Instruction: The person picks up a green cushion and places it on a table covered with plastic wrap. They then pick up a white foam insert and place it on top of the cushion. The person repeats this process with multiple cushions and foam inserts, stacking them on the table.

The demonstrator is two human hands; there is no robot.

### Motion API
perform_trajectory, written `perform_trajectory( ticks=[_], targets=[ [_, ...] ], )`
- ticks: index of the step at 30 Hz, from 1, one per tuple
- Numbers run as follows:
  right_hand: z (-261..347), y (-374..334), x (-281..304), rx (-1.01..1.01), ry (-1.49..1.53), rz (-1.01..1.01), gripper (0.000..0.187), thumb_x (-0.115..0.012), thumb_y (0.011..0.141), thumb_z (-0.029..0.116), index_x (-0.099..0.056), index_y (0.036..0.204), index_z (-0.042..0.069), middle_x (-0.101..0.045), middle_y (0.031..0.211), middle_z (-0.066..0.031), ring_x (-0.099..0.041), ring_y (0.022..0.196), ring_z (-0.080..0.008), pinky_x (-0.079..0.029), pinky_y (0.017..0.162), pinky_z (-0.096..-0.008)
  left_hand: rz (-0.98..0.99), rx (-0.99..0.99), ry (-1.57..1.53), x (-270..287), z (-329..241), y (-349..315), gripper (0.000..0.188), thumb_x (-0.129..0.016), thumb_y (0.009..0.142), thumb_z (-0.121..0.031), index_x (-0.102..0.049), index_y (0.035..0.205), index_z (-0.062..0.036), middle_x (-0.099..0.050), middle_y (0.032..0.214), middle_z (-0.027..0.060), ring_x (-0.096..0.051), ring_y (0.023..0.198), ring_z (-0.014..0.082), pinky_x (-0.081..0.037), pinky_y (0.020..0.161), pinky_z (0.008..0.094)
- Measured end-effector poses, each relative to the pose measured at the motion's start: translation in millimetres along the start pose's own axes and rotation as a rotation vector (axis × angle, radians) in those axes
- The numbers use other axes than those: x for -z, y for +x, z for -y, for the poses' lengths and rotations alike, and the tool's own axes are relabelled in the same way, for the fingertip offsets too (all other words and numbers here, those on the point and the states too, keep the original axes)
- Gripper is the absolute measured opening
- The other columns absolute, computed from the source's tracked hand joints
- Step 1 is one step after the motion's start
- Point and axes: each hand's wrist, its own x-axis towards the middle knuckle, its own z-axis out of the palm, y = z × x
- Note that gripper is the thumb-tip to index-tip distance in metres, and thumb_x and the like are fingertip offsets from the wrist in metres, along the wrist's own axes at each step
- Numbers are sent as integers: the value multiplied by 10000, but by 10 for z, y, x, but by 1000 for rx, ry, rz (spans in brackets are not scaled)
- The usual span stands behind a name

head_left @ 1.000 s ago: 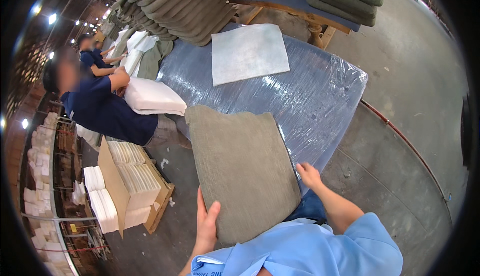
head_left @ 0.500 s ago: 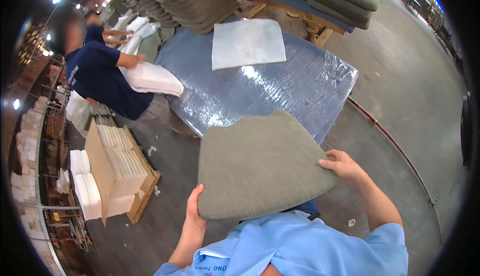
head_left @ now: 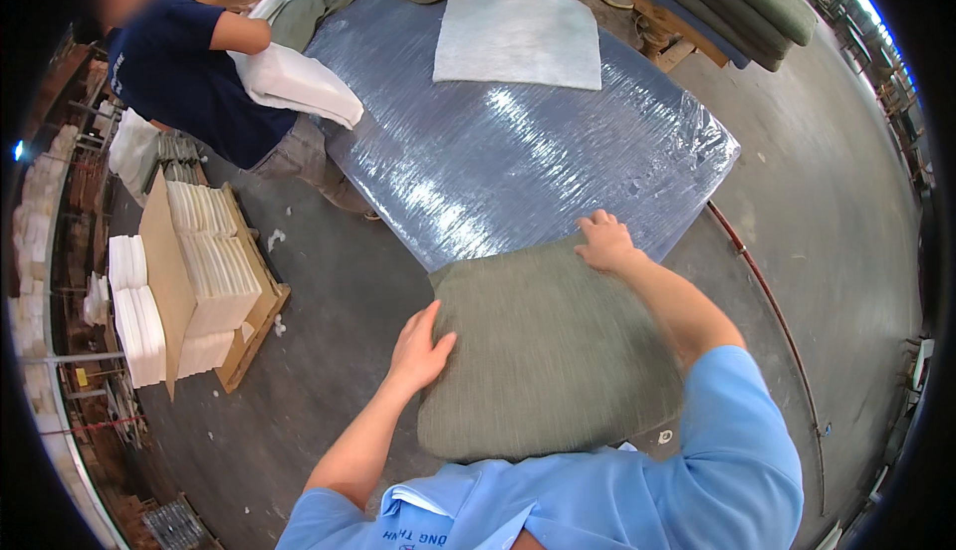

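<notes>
A grey-green upholstered seat cushion [head_left: 553,361] is between my hands, its near edge against my blue shirt and its far edge over the near end of a plastic-wrapped table [head_left: 538,172]. My left hand [head_left: 420,353] grips the cushion's left side, thumb on top. At its far right corner, my right hand [head_left: 605,243] has hold of the edge, fingers curled there. The cushion's underside is hidden. Toward the table's far edge lies a white sheet of padding [head_left: 518,40].
To the left, a person in dark blue [head_left: 189,72] handles a white padded piece [head_left: 294,87]. White foam slabs [head_left: 214,276] stand on a pallet at lower left. Grey-green cushions [head_left: 737,2] are stacked at far right. A reddish hose [head_left: 772,291] crosses the floor.
My right hand has moved from the cushion's right side to its far right corner. My left hand has slid farther up the left side. The cushion's far edge looks straighter, its outline turned.
</notes>
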Motion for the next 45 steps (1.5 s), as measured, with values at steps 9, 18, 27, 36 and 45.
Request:
perform_trajectory(
  ticks=[9,18,27,36,45],
  targets=[
    [104,361,-441,70,315,-189,267,-674,945,243,-602,1143,77,-661,1068,-171,-620,1123,-363,-483,947,-511,-68,-279,238,-957,-287,1846,499,-716,922,-233,-607,1388,-90,-595,1356,198,-572,1242,387,-443,1078,457],
    [225,374,-433,248,183,-94,310,-665,963,381,-634,949,73,-705,915,-162,-683,935,-380,-529,803,-494,-117,-284,153,-1247,-316,2106,146,-577,1016,-233,-584,1008,-87,-723,921,179,-683,912,417,-509,752,547],
    [219,686,-654,298,116,-172,323,-677,943,399,-607,866,93,-672,769,-129,-675,770,-394,-516,680,-525,-29,-257,224,-1385,-161,2406,195,-517,1021,-290,-569,1063,-107,-740,879,180,-717,793,416,-545,666,555],
    [-226,630,-286,197,7,-99,324,-693,921,430,-667,988,114,-687,985,-139,-673,1001,-350,-516,818,-496,39,-286,390,-725,165,2213,448,-501,1034,-532,-607,910,-114,-709,736,155,-702,705,398,-536,610,539],
    [-150,648,-462,153,109,-80,261,-705,914,355,-663,994,110,-703,978,-146,-683,944,-376,-514,827,-525,-142,-237,300,-798,244,2171,380,-529,1040,-457,-604,921,-104,-707,760,143,-706,722,386,-538,627,540]
  ],
)
